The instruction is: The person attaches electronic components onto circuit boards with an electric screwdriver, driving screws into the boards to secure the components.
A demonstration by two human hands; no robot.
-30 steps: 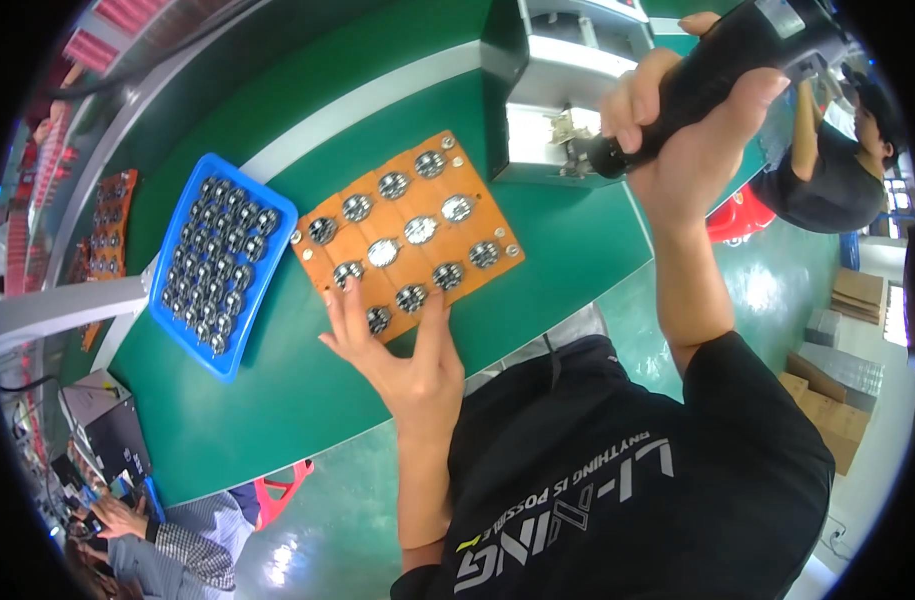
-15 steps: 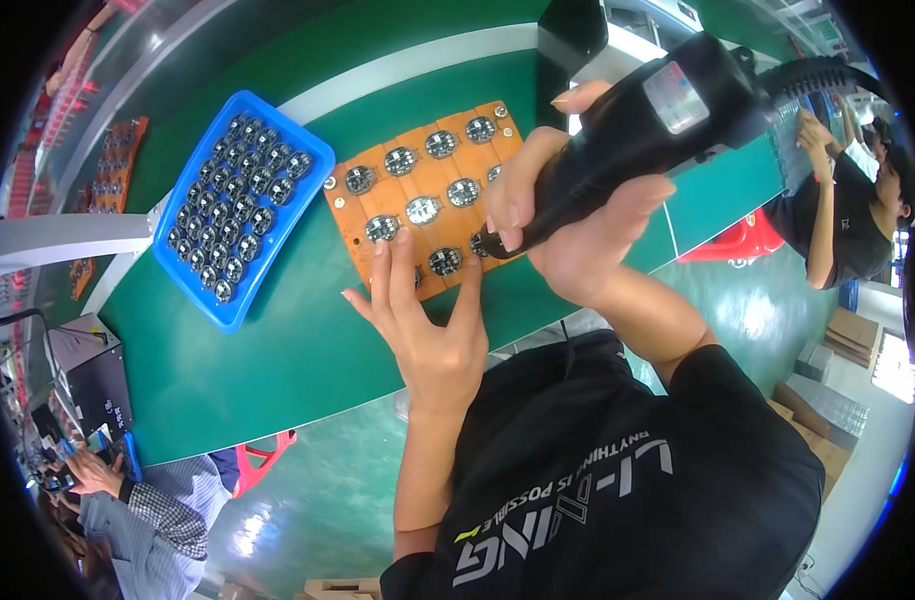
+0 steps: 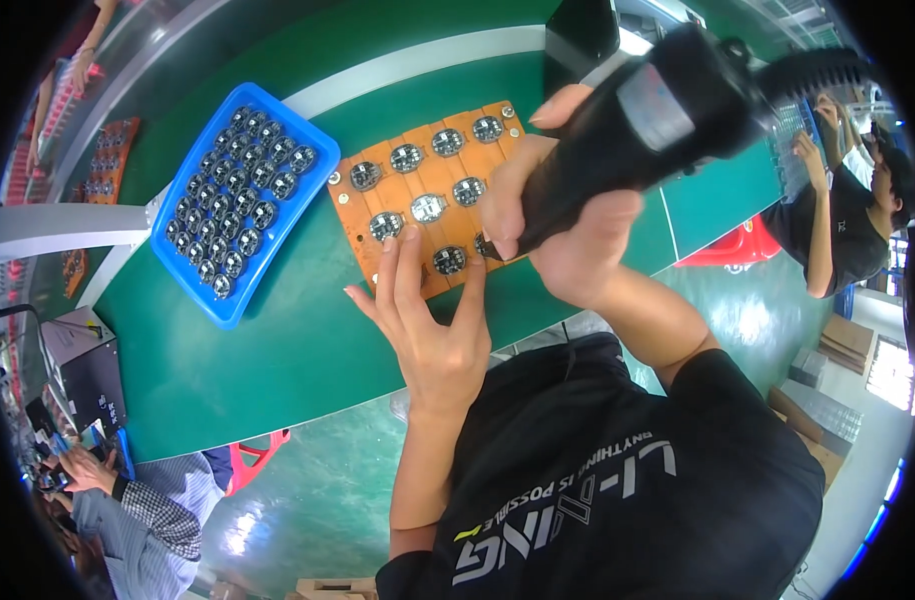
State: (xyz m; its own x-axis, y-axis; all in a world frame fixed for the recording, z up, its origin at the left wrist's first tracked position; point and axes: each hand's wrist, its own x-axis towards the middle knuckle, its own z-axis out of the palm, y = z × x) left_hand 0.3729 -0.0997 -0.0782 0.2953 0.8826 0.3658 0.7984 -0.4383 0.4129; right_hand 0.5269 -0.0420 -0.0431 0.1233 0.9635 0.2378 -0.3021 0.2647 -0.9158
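My right hand [image 3: 582, 250] grips a black handheld tool [image 3: 602, 140] with a thick ribbed cable. The tool's tip comes down at the near right part of an orange fixture board [image 3: 365, 206], close to a small round circuit module [image 3: 481, 243] that is partly hidden. My left hand [image 3: 437, 350] rests open, fingers spread, on the board's near edge. Its fingertips lie near a module [image 3: 386, 226] and beside another round module [image 3: 449, 261]. Several such modules sit in rows on the board; the tool and right hand hide some.
A blue tray [image 3: 322, 150] of round modules stands left of the board on the green table [image 3: 277, 380]. A grey box [image 3: 82, 365] is at the far left. People work at both sides, and a red stool [image 3: 742, 245] stands at right.
The tool and my right hand have shifted slightly, with the tip still low over the board's near right. My left hand stays on the board. The view has moved a little.
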